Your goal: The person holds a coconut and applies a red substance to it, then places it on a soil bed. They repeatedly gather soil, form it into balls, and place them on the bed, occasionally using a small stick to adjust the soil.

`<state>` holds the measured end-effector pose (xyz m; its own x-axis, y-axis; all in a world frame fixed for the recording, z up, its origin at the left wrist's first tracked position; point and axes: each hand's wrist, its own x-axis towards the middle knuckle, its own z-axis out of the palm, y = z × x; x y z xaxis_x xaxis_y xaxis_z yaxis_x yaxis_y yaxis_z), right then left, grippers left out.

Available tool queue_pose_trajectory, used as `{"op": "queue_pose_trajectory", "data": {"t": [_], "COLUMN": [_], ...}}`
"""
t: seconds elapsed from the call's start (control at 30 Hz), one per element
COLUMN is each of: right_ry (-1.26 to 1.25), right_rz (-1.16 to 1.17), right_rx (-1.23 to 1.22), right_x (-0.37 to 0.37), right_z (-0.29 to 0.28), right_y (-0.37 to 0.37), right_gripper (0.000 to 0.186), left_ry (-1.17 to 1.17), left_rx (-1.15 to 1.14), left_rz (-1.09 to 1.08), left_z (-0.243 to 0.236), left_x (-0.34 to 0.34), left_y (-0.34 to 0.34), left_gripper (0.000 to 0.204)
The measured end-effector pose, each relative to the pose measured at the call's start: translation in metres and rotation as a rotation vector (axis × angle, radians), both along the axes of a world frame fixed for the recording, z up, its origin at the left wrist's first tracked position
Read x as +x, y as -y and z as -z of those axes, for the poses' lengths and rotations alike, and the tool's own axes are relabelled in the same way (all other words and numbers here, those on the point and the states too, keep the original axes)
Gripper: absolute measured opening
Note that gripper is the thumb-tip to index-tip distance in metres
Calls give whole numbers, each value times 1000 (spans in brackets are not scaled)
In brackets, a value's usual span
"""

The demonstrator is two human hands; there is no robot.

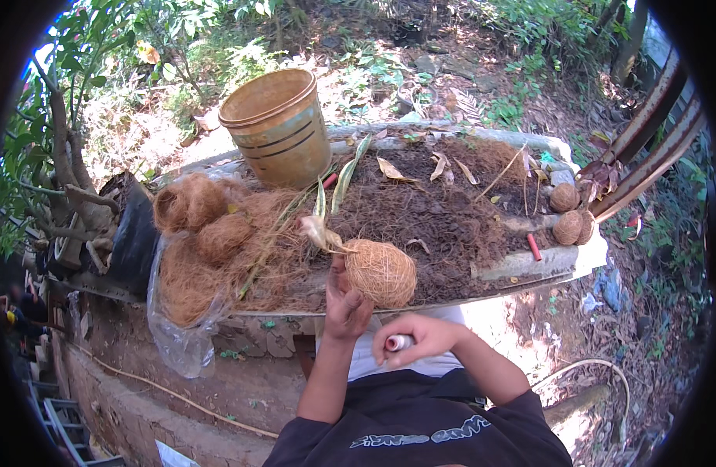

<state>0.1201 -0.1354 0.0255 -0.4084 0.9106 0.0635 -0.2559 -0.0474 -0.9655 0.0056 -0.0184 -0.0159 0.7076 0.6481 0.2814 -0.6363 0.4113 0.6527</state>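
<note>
My left hand (347, 307) holds an oval ball of coconut fibre (385, 272) wrapped in pale thread, with a small plant with pale, dry-looking leaves (319, 231) sticking out of its upper left. My fingers are against the ball's left side, partly hidden by it. My right hand (424, 338), below the ball, is closed round a white spool of thread (399, 342). Dark soil mixed with fibre (443, 218) covers the slab beyond the ball. Loose fibre (182, 284) and fibre clumps (190, 202) lie at the left on a clear plastic sheet (179, 346).
A yellowish bucket (276, 136) stands on the slab's back left. Several small brown balls (566, 227) and a red stick (534, 247) lie at the right. A potted woody plant (116, 226) borders the left, rusty metal bars (638, 163) the right. A hose (163, 389) runs below.
</note>
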Motion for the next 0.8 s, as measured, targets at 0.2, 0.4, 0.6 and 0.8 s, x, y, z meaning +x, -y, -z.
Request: {"op": "queue_pose_trajectory", "data": {"t": [0.2,0.4,0.6,0.8], "right_ry": [-514,5,446,388], "right_rz": [297,508,752,715], "right_rx": [-262,-226,-48,8], "right_x": [52,52,33,18], "right_z": [-15,-65,-76,-68], "right_y": [-10,-24,-18,-19], "right_gripper": [22,32,28,23], "left_ry": [11,-68,-247,-309], "left_rx": [-69,-17,161,219], "left_rz": [335,253,18,-154], "left_z": [-20,-20,-29,-38], "left_x": [-11,-8,-3,10], "left_y": [-7,-13,-12,-6], "left_gripper": [82,75,67,59]}}
